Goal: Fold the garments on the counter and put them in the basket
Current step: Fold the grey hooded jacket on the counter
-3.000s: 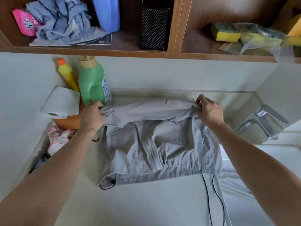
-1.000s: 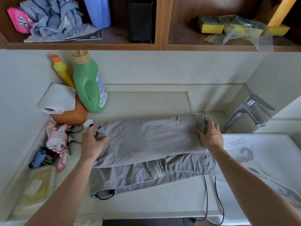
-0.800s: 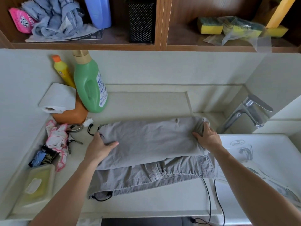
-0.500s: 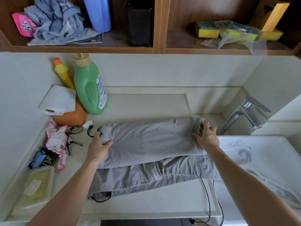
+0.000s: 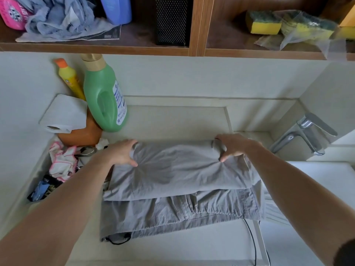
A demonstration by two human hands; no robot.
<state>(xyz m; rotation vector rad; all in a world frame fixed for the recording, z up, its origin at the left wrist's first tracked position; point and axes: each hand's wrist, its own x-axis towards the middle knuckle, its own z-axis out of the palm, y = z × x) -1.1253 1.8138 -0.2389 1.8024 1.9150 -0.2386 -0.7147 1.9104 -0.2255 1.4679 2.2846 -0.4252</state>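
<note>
On the counter (image 5: 172,120), at the far edge of the pants (image 5: 182,175), the left hand (image 5: 123,152) grips the cloth. Its fingers curl over the folded edge and its thumb digs into the top layer, so creases fan out from the pinch. The right hand (image 5: 233,147) does the same at the other end, fingers hooked round the far corner and thumb pressed into the fabric. Both arms reach straight out from the near side.

The gray pants lie flat across the middle of the counter, the upper layer folded toward the near side and stopping short, so a band with the seam and elastic waist shows below it. A black drawstring (image 5: 117,240) loops out at the near left corner. A black cord (image 5: 253,244) runs off the counter's near right edge.

Left of the left hand sit a pink-and-white rag (image 5: 61,160), an orange tub (image 5: 80,134) with a paper roll (image 5: 64,114) on it, a green bottle (image 5: 104,100) and a yellow bottle (image 5: 70,79) behind. To the right stand a chrome tap (image 5: 307,133) and the white sink (image 5: 317,175). Above, the wooden shelf (image 5: 96,48) holds a blue-gray cloth heap (image 5: 61,16), a black mesh box (image 5: 171,20) and sponges (image 5: 263,22).
</note>
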